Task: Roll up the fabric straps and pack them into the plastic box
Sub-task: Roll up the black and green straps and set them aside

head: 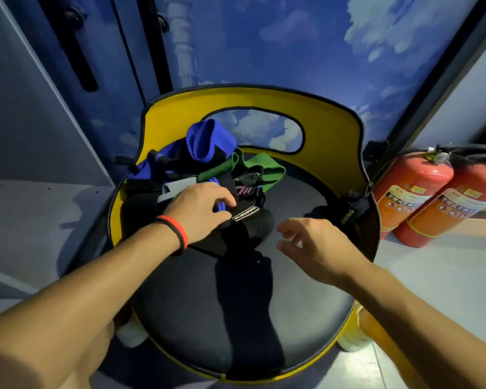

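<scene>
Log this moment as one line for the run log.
left hand: grips black strap at strap pile | right hand: empty, fingers relaxed, over chair seat | straps: unrolled

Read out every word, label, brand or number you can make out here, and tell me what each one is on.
"XUEYING": yellowish letters on the black umbrella at the chair's right rim.
White-bordered patch on the black strap by the left hand: lettering too blurred to read.
Labels on the two red fire extinguishers: print too blurred to read.
</scene>
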Available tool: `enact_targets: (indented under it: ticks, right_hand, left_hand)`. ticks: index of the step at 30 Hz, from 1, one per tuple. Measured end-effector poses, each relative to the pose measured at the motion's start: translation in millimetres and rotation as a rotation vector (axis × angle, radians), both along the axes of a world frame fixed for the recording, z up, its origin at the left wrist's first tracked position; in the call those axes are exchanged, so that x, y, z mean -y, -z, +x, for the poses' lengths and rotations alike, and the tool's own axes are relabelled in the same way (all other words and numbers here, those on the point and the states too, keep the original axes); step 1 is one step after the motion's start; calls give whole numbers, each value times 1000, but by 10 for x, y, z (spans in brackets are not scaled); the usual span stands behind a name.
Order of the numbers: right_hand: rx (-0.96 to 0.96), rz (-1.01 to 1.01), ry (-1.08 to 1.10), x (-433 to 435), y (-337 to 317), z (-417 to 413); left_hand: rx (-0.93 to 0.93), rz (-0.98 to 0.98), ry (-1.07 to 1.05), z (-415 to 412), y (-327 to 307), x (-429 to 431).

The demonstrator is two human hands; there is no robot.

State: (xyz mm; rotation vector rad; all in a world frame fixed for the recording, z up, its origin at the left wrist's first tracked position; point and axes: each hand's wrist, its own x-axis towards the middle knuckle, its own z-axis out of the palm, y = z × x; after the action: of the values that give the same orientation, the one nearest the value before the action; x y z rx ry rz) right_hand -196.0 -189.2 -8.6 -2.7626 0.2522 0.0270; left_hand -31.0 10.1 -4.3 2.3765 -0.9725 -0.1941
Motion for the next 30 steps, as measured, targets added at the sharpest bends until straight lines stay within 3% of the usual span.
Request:
enact_targets:
  ticks: [5, 13, 20, 27, 30]
  right_hand:
    - [-65, -55, -39, 35, 64, 382]
    - [-120, 540, 410, 21, 448, 783]
    - [-205, 815, 468, 115, 511, 614]
    - [-254, 810, 365, 305, 440, 319]
    - [-282, 652, 290, 387, 366, 256]
  left_hand:
    - [233, 16, 51, 336, 131, -128]
    - [367, 463, 310, 454, 259, 157]
    - [481, 590, 204, 393, 470, 180]
    - [535, 615, 171, 413, 555, 52]
    - [518, 622, 135, 482, 530, 15]
